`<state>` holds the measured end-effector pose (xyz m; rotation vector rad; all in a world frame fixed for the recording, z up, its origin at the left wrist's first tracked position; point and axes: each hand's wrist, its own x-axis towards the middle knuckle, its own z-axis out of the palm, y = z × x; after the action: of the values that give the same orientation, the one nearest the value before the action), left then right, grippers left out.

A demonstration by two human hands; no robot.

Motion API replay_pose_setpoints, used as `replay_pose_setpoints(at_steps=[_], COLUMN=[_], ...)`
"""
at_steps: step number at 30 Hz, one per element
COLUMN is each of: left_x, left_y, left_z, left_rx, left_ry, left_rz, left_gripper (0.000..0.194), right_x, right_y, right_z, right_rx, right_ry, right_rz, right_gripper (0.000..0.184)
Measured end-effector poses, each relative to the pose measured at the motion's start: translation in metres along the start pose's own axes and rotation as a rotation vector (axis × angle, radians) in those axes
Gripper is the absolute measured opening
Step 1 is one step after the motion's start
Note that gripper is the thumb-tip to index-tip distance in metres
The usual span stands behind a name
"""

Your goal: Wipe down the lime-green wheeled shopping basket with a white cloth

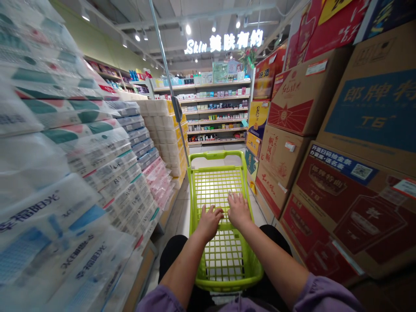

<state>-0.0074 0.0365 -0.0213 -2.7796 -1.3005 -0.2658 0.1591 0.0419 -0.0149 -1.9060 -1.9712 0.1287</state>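
A lime-green plastic shopping basket [246, 260] with grid walls stands right in front of my body, between my legs. Nothing can be seen lying in it. My left hand [210, 221] is over the middle of the basket, its fingers apart and slightly bent near a green crossbar. Beside it, a little farther forward, my right hand [238, 210] has its fingers spread over the grid. Neither hand holds anything; whether the fingertips touch the plastic I cannot tell. A slim metal pole [165, 60] with a dark grip rises at the basket's far left corner.
Plastic-wrapped tissue packs [107, 156] are stacked high on the left, with paper roll packs [159, 130] beyond. Printed cartons [289, 93] form a wall close on the right. Shelves of small goods [214, 99] close off the aisle ahead, under a lit sign [224, 41].
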Motion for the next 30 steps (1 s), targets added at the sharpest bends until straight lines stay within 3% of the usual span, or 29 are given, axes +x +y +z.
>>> replay_pose_setpoints(at_steps=[4,6,8,10,12,17,18,22,24,28,30], left_x=[0.0003,0.0002,0.0,-0.0001,0.0,0.0002,0.0001,-0.0001,0.0,0.0001,0.0], left_y=[0.0005,0.0002,0.0,0.0,0.0004,0.0019,0.0022,0.0025,0.0019,0.0001,-0.0003], left_z=[-0.0012,-0.0001,0.0012,0.0019,0.0019,-0.0006,-0.0013,-0.003,-0.0022,0.001,0.0018], left_rx=[0.005,0.004,0.001,-0.002,-0.004,0.005,0.003,-0.016,-0.019,-0.008,-0.007], left_ry=[-0.004,0.002,0.012,0.02,0.021,0.009,0.008,0.003,0.003,0.019,0.024], left_rz=[-0.006,-0.005,0.0,0.0,-0.001,-0.002,-0.001,-0.002,-0.007,-0.004,0.0], left_gripper=[0.036,0.035,0.035,0.036,0.038,0.036,0.036,0.037,0.034,0.033,0.034], right_x=[-0.0047,-0.005,-0.003,-0.0005,0.0002,-0.0044,-0.0046,-0.003,-0.0034,-0.0044,-0.0022], right_y=[0.0016,0.0019,0.0018,0.0014,0.0008,-0.0005,-0.0005,0.0004,0.0009,0.0021,0.0034], right_z=[0.0004,0.0002,-0.0001,-0.0001,0.0005,0.0002,-0.0006,-0.003,-0.0024,0.0007,0.0024], right_rx=[0.069,0.117,0.13,0.095,0.06,0.109,0.106,0.033,0.026,0.075,0.093], right_ry=[-0.048,-0.039,0.023,0.09,0.081,-0.051,-0.033,0.087,0.069,-0.021,0.013], right_rz=[-0.287,-0.362,-0.298,-0.134,-0.049,-0.382,-0.365,-0.053,-0.085,-0.312,-0.283], right_gripper=[0.054,0.057,0.062,0.067,0.067,0.056,0.056,0.058,0.057,0.05,0.054])
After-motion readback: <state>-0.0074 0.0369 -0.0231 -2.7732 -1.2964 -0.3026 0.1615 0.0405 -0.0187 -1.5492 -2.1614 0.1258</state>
